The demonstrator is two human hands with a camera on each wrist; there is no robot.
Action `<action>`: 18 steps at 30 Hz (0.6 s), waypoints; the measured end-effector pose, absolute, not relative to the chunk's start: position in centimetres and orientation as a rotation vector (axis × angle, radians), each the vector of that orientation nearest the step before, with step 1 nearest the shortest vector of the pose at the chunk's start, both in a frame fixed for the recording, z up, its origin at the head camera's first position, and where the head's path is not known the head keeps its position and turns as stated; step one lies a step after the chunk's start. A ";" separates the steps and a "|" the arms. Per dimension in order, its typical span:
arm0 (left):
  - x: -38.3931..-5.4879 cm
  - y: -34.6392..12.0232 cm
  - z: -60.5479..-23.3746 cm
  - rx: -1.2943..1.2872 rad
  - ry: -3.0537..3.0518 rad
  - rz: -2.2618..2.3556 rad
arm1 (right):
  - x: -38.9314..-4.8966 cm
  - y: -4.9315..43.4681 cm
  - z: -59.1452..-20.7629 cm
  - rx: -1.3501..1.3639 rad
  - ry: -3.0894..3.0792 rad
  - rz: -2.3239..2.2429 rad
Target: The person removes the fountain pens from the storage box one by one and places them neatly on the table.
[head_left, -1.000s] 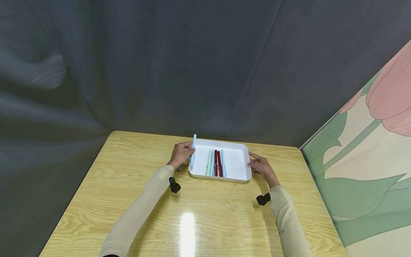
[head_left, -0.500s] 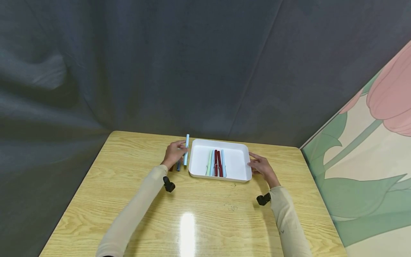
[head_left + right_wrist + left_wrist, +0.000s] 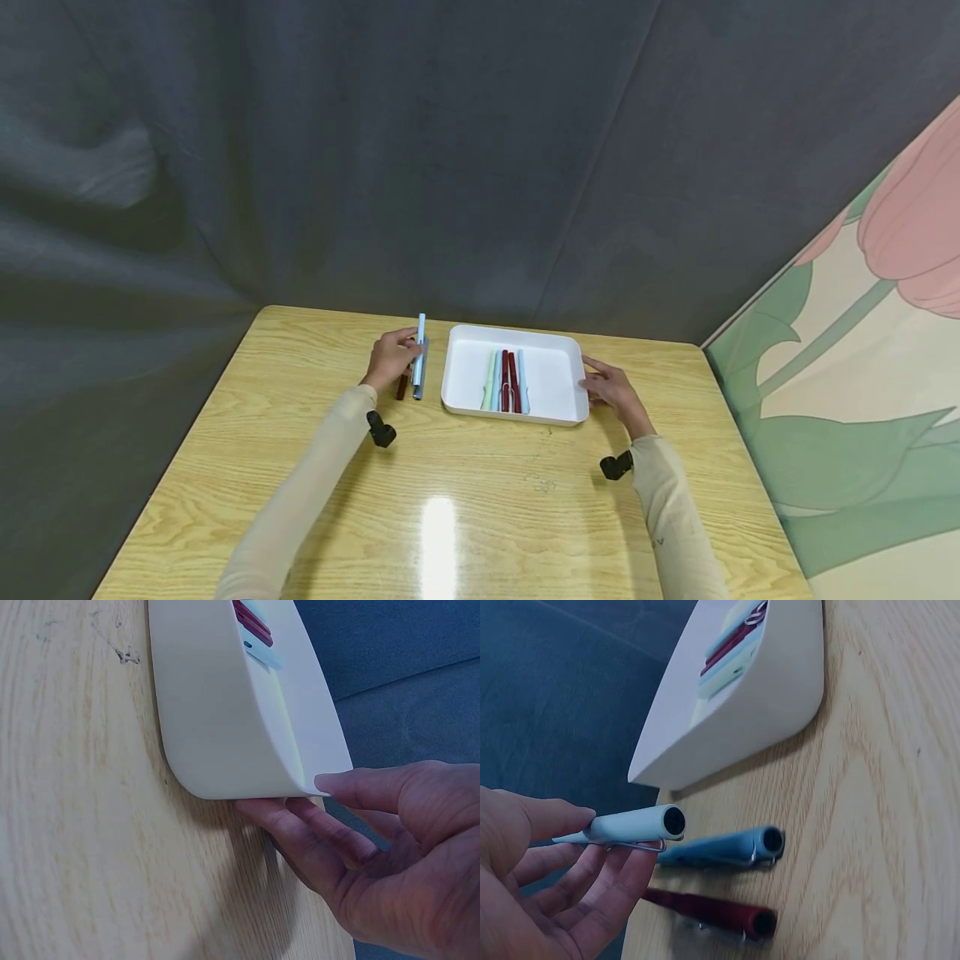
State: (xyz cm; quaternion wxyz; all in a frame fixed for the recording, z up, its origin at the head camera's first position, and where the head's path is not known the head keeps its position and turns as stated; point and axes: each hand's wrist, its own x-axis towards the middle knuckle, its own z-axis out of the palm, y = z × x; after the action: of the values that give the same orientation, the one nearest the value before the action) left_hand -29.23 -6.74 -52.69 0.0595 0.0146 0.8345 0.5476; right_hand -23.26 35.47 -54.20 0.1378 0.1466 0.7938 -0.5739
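My left hand (image 3: 388, 358) pinches a light blue pen (image 3: 634, 824) with a metal clip between thumb and fingers, left of the white tray. In the left wrist view a darker blue pen (image 3: 724, 846) and a dark red pen (image 3: 720, 913) lie side by side on the table, below the held pen. Several pens rest in the white tray (image 3: 555, 379): a pale green pen (image 3: 488, 381), light blue ones and dark red ones (image 3: 513, 383). At the tray's right end my right hand (image 3: 420, 847) grips the wall, thumb over the rim and fingers outside.
The wooden table (image 3: 480, 492) extends in front of the tray. A dark grey curtain (image 3: 450, 167) hangs behind its far edge, and a wall with painted flowers (image 3: 847, 433) stands at the right.
My left hand has carried the light blue pen leftward, from over the tray's left rim to above the two pens on the table. The right hand and the tray stay put.
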 end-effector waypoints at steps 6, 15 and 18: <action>-29.1 -7.8 -52.8 -0.004 2.549 1.627 | -23.0 35.3 -54.1 0.412 2.302 -1.679; -29.1 -9.1 -53.2 -0.024 2.574 1.581 | -22.9 35.5 -54.1 0.417 2.305 -1.668; -29.2 -9.4 -53.4 -0.027 2.592 1.543 | -22.8 35.5 -54.0 0.414 2.304 -1.665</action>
State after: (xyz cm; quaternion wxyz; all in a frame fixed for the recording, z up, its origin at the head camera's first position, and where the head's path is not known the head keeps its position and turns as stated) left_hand -29.21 -9.42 -53.44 0.0623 -0.0089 0.8576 0.5104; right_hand -22.82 35.51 -54.03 0.1339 0.1429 0.7949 -0.5743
